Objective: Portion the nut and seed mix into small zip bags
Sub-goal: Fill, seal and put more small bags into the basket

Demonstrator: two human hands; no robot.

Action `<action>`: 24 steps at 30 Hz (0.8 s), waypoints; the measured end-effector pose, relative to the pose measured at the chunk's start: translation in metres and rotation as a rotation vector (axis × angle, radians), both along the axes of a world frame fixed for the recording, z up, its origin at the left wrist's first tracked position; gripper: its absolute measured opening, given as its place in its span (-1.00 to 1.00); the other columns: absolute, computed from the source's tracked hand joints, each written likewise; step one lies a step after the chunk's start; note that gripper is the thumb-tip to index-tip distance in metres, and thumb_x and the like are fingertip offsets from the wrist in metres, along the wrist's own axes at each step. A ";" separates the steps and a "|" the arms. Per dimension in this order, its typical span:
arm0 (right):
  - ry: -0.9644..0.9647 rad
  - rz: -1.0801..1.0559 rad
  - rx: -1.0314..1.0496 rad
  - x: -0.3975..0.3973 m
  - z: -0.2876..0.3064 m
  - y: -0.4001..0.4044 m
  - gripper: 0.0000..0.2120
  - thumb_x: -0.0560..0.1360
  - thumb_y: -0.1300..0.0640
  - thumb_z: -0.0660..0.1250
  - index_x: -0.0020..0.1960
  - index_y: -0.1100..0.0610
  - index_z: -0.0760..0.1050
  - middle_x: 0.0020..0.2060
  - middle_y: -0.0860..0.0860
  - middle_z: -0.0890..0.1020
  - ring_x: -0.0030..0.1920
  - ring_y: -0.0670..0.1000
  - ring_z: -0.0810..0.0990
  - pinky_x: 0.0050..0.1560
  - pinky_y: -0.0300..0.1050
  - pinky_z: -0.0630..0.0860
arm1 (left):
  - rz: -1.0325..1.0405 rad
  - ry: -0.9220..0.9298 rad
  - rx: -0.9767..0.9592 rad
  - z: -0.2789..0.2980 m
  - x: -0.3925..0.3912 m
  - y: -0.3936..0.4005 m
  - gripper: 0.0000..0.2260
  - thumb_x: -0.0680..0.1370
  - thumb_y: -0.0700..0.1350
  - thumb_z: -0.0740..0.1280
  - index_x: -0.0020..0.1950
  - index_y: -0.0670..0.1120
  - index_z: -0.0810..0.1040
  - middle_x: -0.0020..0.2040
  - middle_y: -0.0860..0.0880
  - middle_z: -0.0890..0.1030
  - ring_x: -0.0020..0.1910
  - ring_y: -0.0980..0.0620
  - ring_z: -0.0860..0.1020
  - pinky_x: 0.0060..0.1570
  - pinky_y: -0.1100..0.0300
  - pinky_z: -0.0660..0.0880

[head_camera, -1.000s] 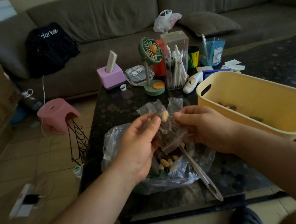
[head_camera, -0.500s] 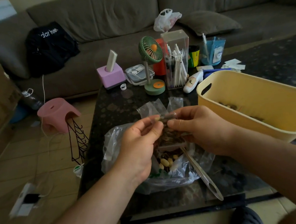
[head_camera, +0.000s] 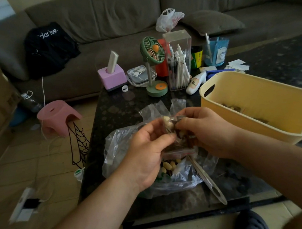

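Note:
A small clear zip bag (head_camera: 174,130) holding nuts and dark seeds is pinched between both hands above the table. My left hand (head_camera: 146,152) holds its left side between thumb and fingers. My right hand (head_camera: 207,129) grips its right side, fingers curled over the top. Below them lies a large crumpled clear plastic bag (head_camera: 123,147) with pale nuts (head_camera: 168,165) showing inside. A metal spoon (head_camera: 207,181) rests in that bag, its handle reaching toward the table's front edge.
A yellow plastic tub (head_camera: 268,105) with a few nuts inside stands at the right. A green desk fan (head_camera: 153,65), a clear pen box (head_camera: 179,59), a purple box (head_camera: 112,77) and cups crowd the back of the black table (head_camera: 116,114). A pink stool (head_camera: 58,116) stands on the floor.
Both hands have drawn closer together on the small bag, and it has been turned and bunched so the nuts show near its top between the fingers.

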State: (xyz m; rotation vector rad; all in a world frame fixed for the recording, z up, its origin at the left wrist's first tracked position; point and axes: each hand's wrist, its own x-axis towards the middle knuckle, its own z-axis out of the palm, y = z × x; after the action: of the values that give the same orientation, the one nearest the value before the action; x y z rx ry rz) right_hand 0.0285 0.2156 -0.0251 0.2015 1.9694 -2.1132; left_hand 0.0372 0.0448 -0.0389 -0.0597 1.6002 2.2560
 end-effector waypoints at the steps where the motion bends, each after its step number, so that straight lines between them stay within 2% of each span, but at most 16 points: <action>1: -0.006 0.020 0.002 0.001 0.001 0.000 -0.90 0.61 0.30 0.35 0.10 0.27 0.61 -0.09 0.26 0.66 -0.09 0.17 0.67 0.09 0.18 0.63 | -0.016 -0.004 -0.005 0.000 0.000 0.000 -0.66 0.60 -0.41 0.34 0.34 -0.15 0.59 0.19 -0.19 0.72 0.15 -0.10 0.72 0.09 0.06 0.67; 5: -0.053 0.092 -0.058 0.004 0.002 0.001 -0.79 0.59 0.24 0.41 0.20 0.31 0.57 0.03 0.35 0.69 -0.05 0.22 0.71 -0.03 0.14 0.71 | -0.011 -0.049 -0.010 0.000 0.000 0.001 -0.67 0.60 -0.36 0.38 0.34 -0.12 0.55 0.13 -0.18 0.74 0.11 -0.12 0.74 0.10 -0.02 0.69; 7: -0.044 0.084 -0.059 0.003 0.001 0.000 -0.75 0.59 0.22 0.43 0.20 0.34 0.54 -0.03 0.32 0.68 -0.08 0.21 0.71 -0.06 0.11 0.70 | -0.006 -0.050 -0.022 -0.001 -0.001 0.001 -0.66 0.59 -0.35 0.40 0.34 -0.12 0.56 0.12 -0.18 0.75 0.10 -0.13 0.74 0.10 0.00 0.69; 11: 0.031 0.046 -0.025 0.001 -0.004 0.002 -0.81 0.53 0.12 0.47 0.06 0.23 0.63 -0.10 0.21 0.71 -0.09 0.20 0.70 0.01 0.14 0.68 | -0.012 -0.043 0.005 -0.002 -0.001 0.002 -0.71 0.61 -0.31 0.39 0.34 -0.17 0.59 0.16 -0.19 0.74 0.16 -0.12 0.73 0.20 0.02 0.65; 13: 0.025 0.073 -0.046 0.001 -0.002 0.004 -0.75 0.52 0.07 0.43 0.10 0.22 0.64 -0.05 0.21 0.73 -0.04 0.20 0.73 0.05 0.14 0.69 | 0.028 -0.028 0.003 -0.003 -0.003 0.002 -0.71 0.62 -0.30 0.37 0.34 -0.15 0.60 0.16 -0.16 0.74 0.17 -0.11 0.72 0.19 0.03 0.66; 15: -0.032 0.098 -0.115 0.000 0.001 0.008 -0.69 0.53 0.07 0.41 0.18 0.25 0.62 0.04 0.28 0.72 0.05 0.25 0.73 0.17 0.22 0.66 | 0.074 -0.018 -0.008 -0.005 -0.006 0.001 -0.71 0.63 -0.29 0.36 0.34 -0.11 0.60 0.15 -0.15 0.75 0.16 -0.12 0.72 0.16 -0.01 0.67; 17: -0.069 0.111 -0.172 -0.001 0.004 0.009 -0.66 0.53 0.13 0.41 0.24 0.29 0.59 0.13 0.33 0.69 0.10 0.27 0.71 0.24 0.26 0.62 | 0.104 -0.026 0.005 -0.004 -0.007 0.000 -0.72 0.64 -0.26 0.35 0.35 -0.10 0.59 0.14 -0.16 0.75 0.14 -0.12 0.73 0.10 -0.05 0.68; 21: -0.067 0.081 -0.142 -0.002 0.003 0.010 -0.79 0.60 0.33 0.34 0.23 0.31 0.59 0.13 0.33 0.68 0.07 0.25 0.72 0.17 0.21 0.66 | 0.035 -0.088 0.106 0.000 -0.006 -0.002 -0.63 0.54 -0.17 0.41 0.36 -0.13 0.57 0.19 -0.21 0.73 0.16 -0.17 0.73 0.03 -0.04 0.72; 24: -0.082 0.078 -0.143 -0.003 0.002 0.012 -0.77 0.63 0.36 0.28 0.25 0.30 0.59 0.13 0.31 0.69 0.13 0.28 0.71 0.20 0.25 0.64 | -0.058 -0.109 0.060 -0.002 -0.004 -0.002 -0.59 0.51 -0.25 0.44 0.37 -0.17 0.56 0.18 -0.19 0.74 0.17 -0.14 0.72 0.09 0.07 0.70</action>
State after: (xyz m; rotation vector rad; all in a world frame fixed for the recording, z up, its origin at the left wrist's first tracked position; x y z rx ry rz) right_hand 0.0255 0.2272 -0.0233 0.1784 1.7447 -2.1494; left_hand 0.0335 0.0433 -0.0414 -0.1170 1.4585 2.2155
